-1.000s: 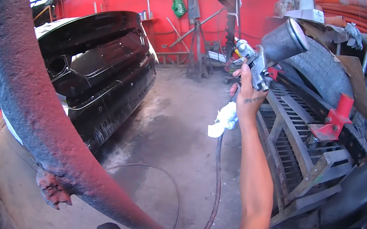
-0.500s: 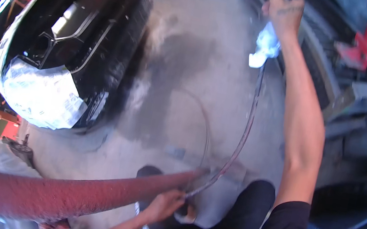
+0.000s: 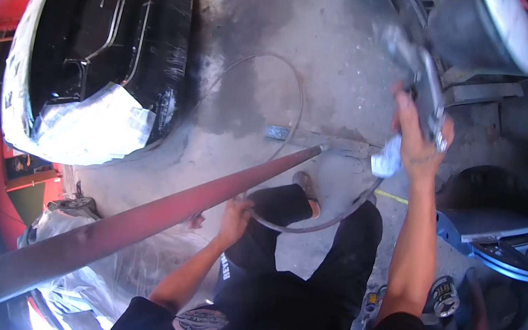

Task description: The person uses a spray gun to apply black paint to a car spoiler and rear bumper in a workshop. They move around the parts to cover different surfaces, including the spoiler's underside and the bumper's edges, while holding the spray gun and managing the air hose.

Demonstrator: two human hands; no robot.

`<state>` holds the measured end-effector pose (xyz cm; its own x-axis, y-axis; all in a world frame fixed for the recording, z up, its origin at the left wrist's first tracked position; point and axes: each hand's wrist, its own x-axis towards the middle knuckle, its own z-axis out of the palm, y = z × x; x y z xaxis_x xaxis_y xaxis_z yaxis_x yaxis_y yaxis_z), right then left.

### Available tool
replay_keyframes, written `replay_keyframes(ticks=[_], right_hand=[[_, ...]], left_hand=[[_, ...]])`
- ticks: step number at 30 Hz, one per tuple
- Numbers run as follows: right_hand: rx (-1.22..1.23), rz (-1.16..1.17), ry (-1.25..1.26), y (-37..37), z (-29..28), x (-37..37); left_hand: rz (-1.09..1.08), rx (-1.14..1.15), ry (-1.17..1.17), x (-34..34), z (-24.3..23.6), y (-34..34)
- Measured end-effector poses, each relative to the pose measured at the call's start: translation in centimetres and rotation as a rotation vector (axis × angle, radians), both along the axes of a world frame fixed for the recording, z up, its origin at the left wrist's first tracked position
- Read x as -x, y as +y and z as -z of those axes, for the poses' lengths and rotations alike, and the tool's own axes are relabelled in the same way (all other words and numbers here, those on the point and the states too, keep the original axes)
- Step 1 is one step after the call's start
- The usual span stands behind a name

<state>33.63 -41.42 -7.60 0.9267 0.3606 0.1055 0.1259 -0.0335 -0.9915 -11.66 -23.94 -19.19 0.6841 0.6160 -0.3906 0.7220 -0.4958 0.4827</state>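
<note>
My right hand (image 3: 419,146) is closed round the handle of a spray gun (image 3: 428,81), raised on the right and partly blurred by motion. A large grey-and-white cup (image 3: 489,31) appears beyond the gun; whether it is joined to it I cannot tell. Pale wrapping (image 3: 386,158) covers the lower end of the handle, where a dark air hose (image 3: 298,230) comes out. That hose sags in front of my legs to my left hand (image 3: 235,220), whose fingers are wrapped round it. Just beyond my left hand a red pole (image 3: 179,203) slants across the view.
A black car (image 3: 111,11) with white masking paper (image 3: 101,126) on its near end stands at the left. More hose (image 3: 302,101) loops over the concrete floor. Blue-edged panels (image 3: 505,239) and cans (image 3: 444,296) are on the right. Plastic sheeting (image 3: 141,260) lies under the pole.
My right hand has come nearer with the spray gun, which is now more fully in view. The hose sags lower between my hands. The whole view has shifted, and the pole appears farther up.
</note>
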Motion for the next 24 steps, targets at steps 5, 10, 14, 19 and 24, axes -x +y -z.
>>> replay_keyframes(ticks=[5,10,14,19,24], right_hand=[[0.064,-0.088,-0.022,-8.1,-1.5,7.4],[0.091,-0.037,-0.145,-12.2,-2.4,17.0],[0.130,-0.052,-0.197,-11.7,-5.3,23.2],[0.175,0.021,-0.194,-8.0,-2.9,34.6],[0.556,-0.013,-0.308,-2.3,2.7,48.0]], left_hand=[[0.001,-0.076,0.092,5.2,-4.2,1.7],[-0.141,0.067,-0.093,5.5,-9.7,4.1],[-0.425,0.312,-0.204,6.2,-9.5,8.0],[-0.440,0.433,-0.230,6.6,-7.3,14.4],[-0.312,0.507,-0.394,6.2,-8.6,19.8]])
